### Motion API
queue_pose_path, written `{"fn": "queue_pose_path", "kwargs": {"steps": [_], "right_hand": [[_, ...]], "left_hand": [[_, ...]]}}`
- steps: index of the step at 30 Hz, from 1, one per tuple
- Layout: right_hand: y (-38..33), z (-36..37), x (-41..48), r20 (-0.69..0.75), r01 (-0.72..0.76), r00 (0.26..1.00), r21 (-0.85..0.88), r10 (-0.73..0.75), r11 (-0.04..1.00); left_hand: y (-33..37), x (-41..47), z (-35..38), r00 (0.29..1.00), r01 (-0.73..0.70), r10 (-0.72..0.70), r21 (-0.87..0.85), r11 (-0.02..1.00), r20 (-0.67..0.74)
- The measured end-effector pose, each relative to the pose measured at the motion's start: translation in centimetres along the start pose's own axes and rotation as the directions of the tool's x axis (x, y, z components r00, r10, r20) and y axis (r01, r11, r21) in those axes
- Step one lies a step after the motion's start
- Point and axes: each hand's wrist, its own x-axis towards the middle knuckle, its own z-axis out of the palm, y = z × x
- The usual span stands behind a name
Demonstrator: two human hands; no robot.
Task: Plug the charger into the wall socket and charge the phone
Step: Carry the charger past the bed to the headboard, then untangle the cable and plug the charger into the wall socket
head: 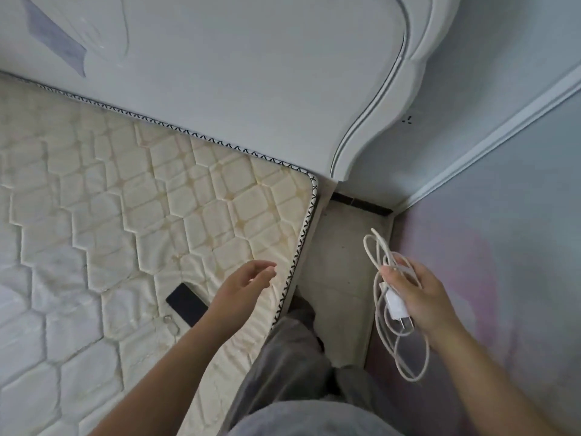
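My right hand is shut on a white charger, plug prongs pointing down, with its white cable bunched in loops that hang above and below the fist. It hovers over the narrow floor gap beside the bed. A black phone lies flat on the quilted mattress, partly hidden by my left forearm. My left hand floats above the mattress's right edge, fingers apart and holding nothing. A wall socket shows as three small dark slots on the wall just right of the headboard.
A white curved headboard stands behind the mattress. A pale wall with a white moulding closes the right side, leaving a narrow floor strip. My grey-trousered legs stand in that strip. A small ring lies near the phone.
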Motion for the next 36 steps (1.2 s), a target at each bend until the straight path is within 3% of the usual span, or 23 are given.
{"fn": "queue_pose_path", "kwargs": {"steps": [10, 16, 22, 26, 32, 36], "right_hand": [[-3.7, 8.5, 21.6, 0.133, -0.081, 0.987, -0.083, 0.091, 0.993], [-1.6, 15.3, 30.4, 0.192, -0.187, 0.958, -0.147, 0.214, 0.971], [2.1, 23.0, 37.2, 0.270, -0.106, 0.949, -0.213, 0.163, 0.971], [3.6, 26.5, 40.9, 0.295, 0.029, 0.954, -0.266, 0.052, 0.964], [5.1, 25.5, 43.0, 0.352, 0.199, 0.936, -0.469, -0.025, 0.861], [5.5, 23.0, 43.3, 0.337, 0.117, 0.939, -0.486, 0.062, 0.866]], "left_hand": [[2.0, 21.9, -0.9, 0.990, 0.139, -0.139, 0.043, 0.989, 0.004], [-2.1, 31.2, -0.8, 0.912, 0.299, -0.350, -0.237, 0.925, -0.216], [-9.1, 35.8, -0.1, 0.923, 0.303, -0.334, -0.174, 0.937, -0.190], [-12.8, 37.2, 0.4, 0.924, 0.311, -0.328, -0.112, 0.944, -0.199], [-14.9, 38.1, 1.1, 0.904, 0.340, -0.356, -0.108, 0.934, -0.235], [-12.9, 39.4, 1.4, 0.931, 0.293, -0.298, -0.053, 0.955, -0.213]]}}
